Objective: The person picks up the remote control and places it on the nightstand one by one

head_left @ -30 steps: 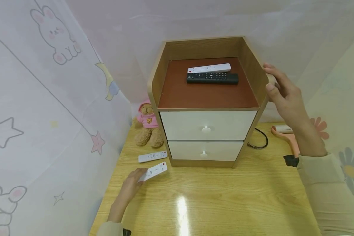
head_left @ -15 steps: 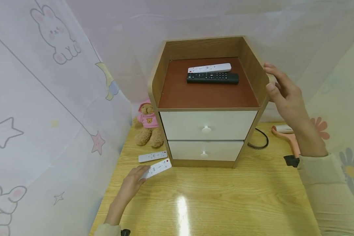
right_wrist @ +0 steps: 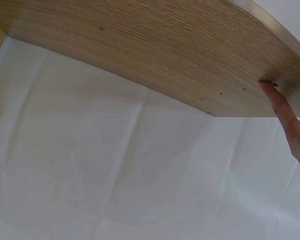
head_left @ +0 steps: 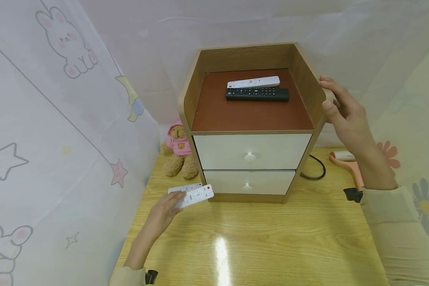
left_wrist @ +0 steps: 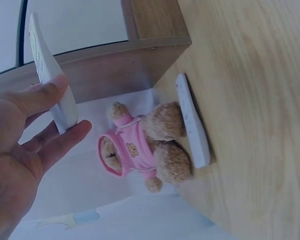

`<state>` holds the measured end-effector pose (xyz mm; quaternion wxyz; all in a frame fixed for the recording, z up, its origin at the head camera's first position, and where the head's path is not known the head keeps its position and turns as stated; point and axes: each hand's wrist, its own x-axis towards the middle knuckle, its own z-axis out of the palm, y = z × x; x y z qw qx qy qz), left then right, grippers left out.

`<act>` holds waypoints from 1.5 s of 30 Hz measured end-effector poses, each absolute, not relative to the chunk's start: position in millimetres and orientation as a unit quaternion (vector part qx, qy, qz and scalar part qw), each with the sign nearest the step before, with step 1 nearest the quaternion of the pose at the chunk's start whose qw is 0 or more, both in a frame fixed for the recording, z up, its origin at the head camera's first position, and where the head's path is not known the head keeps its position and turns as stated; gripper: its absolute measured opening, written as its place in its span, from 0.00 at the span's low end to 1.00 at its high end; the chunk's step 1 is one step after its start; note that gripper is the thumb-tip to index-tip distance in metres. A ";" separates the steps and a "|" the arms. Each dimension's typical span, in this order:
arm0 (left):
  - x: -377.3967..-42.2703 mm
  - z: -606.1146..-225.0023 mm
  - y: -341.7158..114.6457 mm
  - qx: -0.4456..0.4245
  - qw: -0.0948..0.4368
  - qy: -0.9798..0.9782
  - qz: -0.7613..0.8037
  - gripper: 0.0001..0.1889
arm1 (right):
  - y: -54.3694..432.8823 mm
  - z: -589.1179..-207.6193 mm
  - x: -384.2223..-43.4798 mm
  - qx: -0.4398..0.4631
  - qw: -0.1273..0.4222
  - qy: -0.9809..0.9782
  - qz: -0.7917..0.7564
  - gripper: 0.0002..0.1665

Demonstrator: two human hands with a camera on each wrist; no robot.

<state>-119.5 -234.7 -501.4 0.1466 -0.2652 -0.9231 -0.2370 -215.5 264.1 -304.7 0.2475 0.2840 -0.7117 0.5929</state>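
Note:
A white remote control [head_left: 199,194] is pinched between the thumb and fingers of my left hand [head_left: 161,214]. In the left wrist view this remote [left_wrist: 49,62] is raised off the table, its far end pointing at the cabinet. A second white remote [left_wrist: 192,122] lies on the table by the teddy bear's feet, partly covered by the held one in the head view. My right hand [head_left: 348,119] grips the front edge of the cabinet's [head_left: 252,119] right side panel. In the right wrist view, one finger [right_wrist: 282,107] touches that panel's outer face.
On the cabinet's brown top lie a white remote [head_left: 254,82] and a black remote [head_left: 257,94]. Two white drawers below are closed. A teddy bear [head_left: 180,151] in pink sits left; a black coiled cord [head_left: 316,174] and an orange-handled roller [head_left: 350,167] lie right.
My left hand has moved the held remote upward and to the right in the head view, so it now overlaps the remote on the table. The right hand has stayed put on the cabinet.

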 end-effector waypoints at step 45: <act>-139.3 -399.3 -191.1 -0.372 0.210 -0.847 -0.317 0.32 | 264.5 -303.7 -214.9 0.287 0.244 -0.709 0.596 0.24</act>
